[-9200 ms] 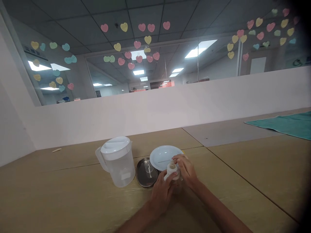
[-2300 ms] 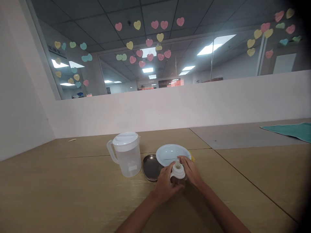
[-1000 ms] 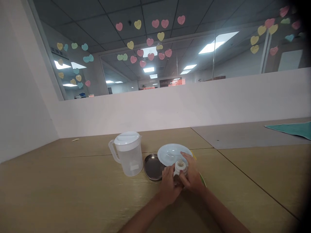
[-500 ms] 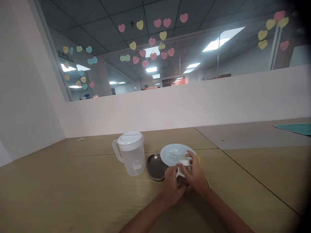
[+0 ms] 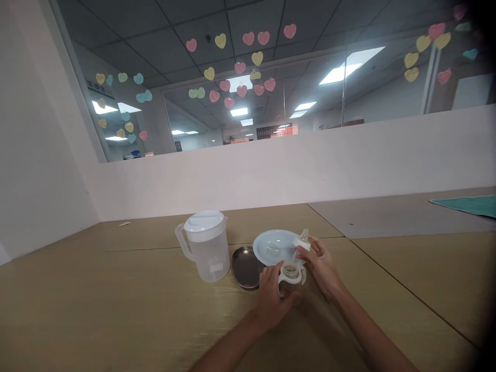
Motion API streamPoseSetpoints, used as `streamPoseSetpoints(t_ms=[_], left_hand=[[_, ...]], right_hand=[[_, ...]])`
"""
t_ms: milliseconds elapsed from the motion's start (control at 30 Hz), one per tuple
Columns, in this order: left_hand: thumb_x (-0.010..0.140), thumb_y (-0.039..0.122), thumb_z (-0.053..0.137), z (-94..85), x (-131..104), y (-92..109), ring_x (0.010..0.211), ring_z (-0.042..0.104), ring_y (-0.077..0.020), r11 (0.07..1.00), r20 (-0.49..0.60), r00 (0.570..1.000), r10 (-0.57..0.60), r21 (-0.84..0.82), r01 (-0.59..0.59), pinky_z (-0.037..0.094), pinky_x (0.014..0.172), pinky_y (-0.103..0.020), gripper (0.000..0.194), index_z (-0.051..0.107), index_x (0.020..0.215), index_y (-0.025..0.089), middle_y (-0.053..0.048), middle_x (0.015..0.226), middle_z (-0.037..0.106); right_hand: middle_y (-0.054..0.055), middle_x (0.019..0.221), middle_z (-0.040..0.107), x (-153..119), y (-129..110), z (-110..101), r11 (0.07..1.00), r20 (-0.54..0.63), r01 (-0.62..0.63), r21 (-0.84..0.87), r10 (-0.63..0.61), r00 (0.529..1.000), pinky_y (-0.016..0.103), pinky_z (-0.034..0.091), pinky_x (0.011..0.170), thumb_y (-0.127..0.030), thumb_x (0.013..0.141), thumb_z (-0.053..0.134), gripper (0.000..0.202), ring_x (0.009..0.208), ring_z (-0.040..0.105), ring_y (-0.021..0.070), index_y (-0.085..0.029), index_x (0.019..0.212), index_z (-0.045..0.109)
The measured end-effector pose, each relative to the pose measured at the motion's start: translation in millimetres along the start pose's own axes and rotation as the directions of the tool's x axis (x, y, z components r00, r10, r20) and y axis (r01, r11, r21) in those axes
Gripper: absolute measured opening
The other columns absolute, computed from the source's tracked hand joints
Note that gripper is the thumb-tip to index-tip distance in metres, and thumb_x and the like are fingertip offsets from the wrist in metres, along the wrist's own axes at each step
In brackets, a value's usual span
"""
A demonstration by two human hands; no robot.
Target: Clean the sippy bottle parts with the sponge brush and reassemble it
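My left hand [image 5: 272, 299] is wrapped round a baby bottle [image 5: 291, 272] with a white handle ring, standing upright with its mouth uncovered. In my right hand [image 5: 322, 263] is the bottle's nipple cap [image 5: 302, 241], a white collar with a clear nipple pointing up. The fingers pinch its collar just above and right of the bottle, apart from the rim. Behind both hands lies a pale blue bowl [image 5: 263, 243] with a clear item inside that I cannot make out. A dark metal tray [image 5: 245, 267] sits to the left of the bottle.
A clear plastic pitcher [image 5: 211, 256] with a white lid stands left of the metal tray. At the far right lies a green cloth [image 5: 470, 204]. A low white wall [image 5: 232, 178] with a window above it borders the table's back edge.
The nipple cap has come off the bottle. My right hand has lifted it up and to the right, uncovering the bottle's mouth. My left hand stays on the bottle.
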State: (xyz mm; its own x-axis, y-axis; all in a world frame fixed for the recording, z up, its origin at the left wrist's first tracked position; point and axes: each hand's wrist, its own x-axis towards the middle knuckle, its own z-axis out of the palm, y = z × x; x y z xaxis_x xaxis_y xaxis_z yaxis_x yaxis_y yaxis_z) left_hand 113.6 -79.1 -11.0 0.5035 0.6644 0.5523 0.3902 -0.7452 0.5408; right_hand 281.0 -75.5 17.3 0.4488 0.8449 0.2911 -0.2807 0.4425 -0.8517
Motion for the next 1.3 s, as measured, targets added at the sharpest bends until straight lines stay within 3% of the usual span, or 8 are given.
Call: streamPoseSetpoints(t_ms=[167, 333, 533, 733, 867, 933, 1067, 1300], left_hand=[[0.076, 0.044, 0.059, 0.1, 1, -1, 0.105, 0.046, -0.0266, 1.000, -0.006, 1.000, 0.020, 0.011, -0.019, 0.034, 0.092, -0.042, 0.061, 0.039, 0.128, 0.021, -0.010, 0.117, 0.052], [0.075, 0.042, 0.060, -0.4, 1, 0, 0.107, 0.046, -0.0265, 1.000, -0.002, 1.000, 0.022, 0.016, -0.022, 0.033, 0.093, -0.042, 0.061, 0.039, 0.129, 0.021, -0.009, 0.118, 0.052], [0.075, 0.041, 0.060, -0.6, 0, 0, 0.107, 0.045, -0.0268, 1.000, 0.011, 1.000, 0.007, 0.030, -0.007, 0.033, 0.094, -0.042, 0.061, 0.039, 0.129, 0.022, -0.009, 0.119, 0.052], [0.075, 0.042, 0.060, -1.3, 1, 0, 0.109, 0.045, -0.0263, 0.999, 0.016, 1.000, 0.002, 0.039, -0.003, 0.033, 0.093, -0.041, 0.060, 0.040, 0.128, 0.022, -0.009, 0.121, 0.051], [0.075, 0.044, 0.059, -2.3, 1, 1, 0.109, 0.045, -0.0269, 0.999, 0.022, 1.000, -0.002, 0.035, 0.001, 0.032, 0.093, -0.042, 0.061, 0.039, 0.129, 0.021, -0.010, 0.121, 0.051], [0.076, 0.043, 0.059, -2.4, 1, 1, 0.108, 0.045, -0.0269, 0.999, 0.024, 1.000, 0.000, 0.038, -0.001, 0.032, 0.093, -0.042, 0.061, 0.039, 0.129, 0.021, -0.010, 0.121, 0.051], [0.075, 0.042, 0.060, -1.5, 0, 0, 0.108, 0.045, -0.0260, 0.999, 0.029, 1.000, -0.004, 0.047, 0.002, 0.033, 0.093, -0.042, 0.061, 0.038, 0.129, 0.023, -0.009, 0.121, 0.051], [0.075, 0.041, 0.060, -0.9, 1, 0, 0.108, 0.045, -0.0272, 0.998, 0.024, 1.000, -0.004, 0.055, 0.002, 0.033, 0.092, -0.042, 0.061, 0.039, 0.129, 0.022, -0.010, 0.120, 0.052]], right_hand=[[-0.003, 0.091, 0.061, 2, -6, -7, 0.924, 0.055, -0.131, 0.360, 0.119, 0.991, 0.028, 0.052, 0.087, -0.018, 0.058, 0.077, 0.053, 0.085, 0.061, 0.0116, -0.022, 0.105, 0.054], [-0.005, 0.083, 0.062, 5, -15, -14, 0.800, 0.055, -0.155, 0.580, 0.152, 0.987, 0.020, 0.049, 0.091, -0.013, 0.060, 0.074, 0.044, 0.086, 0.060, 0.0075, -0.021, 0.100, 0.058], [-0.004, 0.082, 0.062, 14, -9, -22, 0.735, -0.022, -0.150, 0.661, 0.219, 0.976, 0.019, 0.050, 0.090, -0.011, 0.058, 0.074, 0.034, 0.091, 0.060, 0.0092, -0.020, 0.087, 0.057], [-0.003, 0.081, 0.061, 18, 17, -17, 0.936, -0.134, -0.042, 0.351, 0.095, 0.986, 0.028, 0.051, 0.089, -0.024, 0.055, 0.076, 0.037, 0.089, 0.061, 0.0142, -0.021, 0.085, 0.054], [-0.001, 0.086, 0.061, 15, 28, -15, 0.984, -0.187, -0.034, 0.173, 0.066, 0.980, 0.031, 0.052, 0.080, -0.029, 0.053, 0.077, 0.050, 0.083, 0.061, 0.0159, -0.022, 0.097, 0.053], [0.002, 0.092, 0.059, 14, 31, -15, 0.998, -0.235, 0.018, -0.067, -0.033, 0.971, 0.032, 0.052, 0.077, -0.033, 0.054, 0.076, 0.051, 0.082, 0.059, 0.0168, -0.021, 0.098, 0.054], [0.008, 0.107, 0.049, 17, 35, -18, 0.836, -0.158, 0.162, -0.525, -0.283, 0.946, 0.034, 0.050, 0.079, -0.041, 0.060, 0.069, 0.046, 0.087, 0.057, 0.0185, -0.018, 0.099, 0.058], [0.007, 0.100, 0.048, 23, 29, -31, 0.484, 0.196, 0.431, -0.762, -0.462, 0.865, 0.037, 0.045, 0.083, -0.034, 0.071, 0.057, 0.029, 0.090, 0.053, 0.0202, -0.020, 0.096, 0.060]])
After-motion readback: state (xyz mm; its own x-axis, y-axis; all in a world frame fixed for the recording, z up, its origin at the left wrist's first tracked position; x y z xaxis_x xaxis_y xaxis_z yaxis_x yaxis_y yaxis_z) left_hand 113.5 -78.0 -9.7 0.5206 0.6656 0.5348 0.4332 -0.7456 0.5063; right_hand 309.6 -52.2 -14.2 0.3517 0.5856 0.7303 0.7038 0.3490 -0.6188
